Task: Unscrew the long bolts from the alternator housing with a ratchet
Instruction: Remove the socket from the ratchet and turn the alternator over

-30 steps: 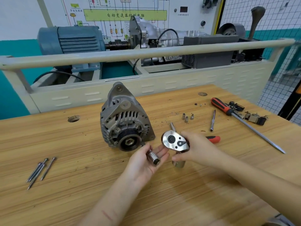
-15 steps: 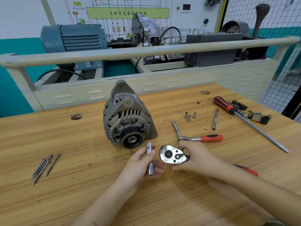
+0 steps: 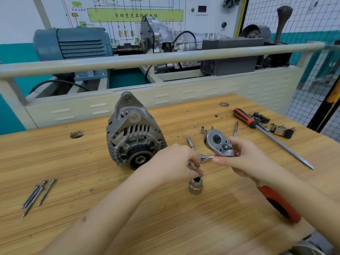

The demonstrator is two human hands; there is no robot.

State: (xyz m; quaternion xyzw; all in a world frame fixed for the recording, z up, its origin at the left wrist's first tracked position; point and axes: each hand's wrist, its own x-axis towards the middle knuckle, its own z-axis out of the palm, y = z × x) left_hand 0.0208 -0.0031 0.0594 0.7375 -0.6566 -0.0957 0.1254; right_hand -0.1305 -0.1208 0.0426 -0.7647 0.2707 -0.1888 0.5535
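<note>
The chrome socket point(image 3: 195, 186) has been set upright on the wooden bench point(image 3: 92, 162), pinched by the left hand point(image 3: 176, 162). The red-handled ratchet point(image 3: 219, 143), lifted higher, is gripped by the right hand point(image 3: 246, 157); the grey alternator housing point(image 3: 134, 133) stands beside, four long bolts point(image 3: 36, 195) apparently already out.

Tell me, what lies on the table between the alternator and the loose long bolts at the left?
In the head view, nothing: only bare wood of the table lies between the alternator and the long bolts.

R hand point(image 3: 244, 159) grips ratchet point(image 3: 219, 143), head up. L hand point(image 3: 176, 162) fingers curled over socket point(image 3: 195, 186) upright on bench point(image 3: 165, 227). Alternator point(image 3: 134, 133) mid-bench; long bolts point(image 3: 36, 196) near left edge.
</note>
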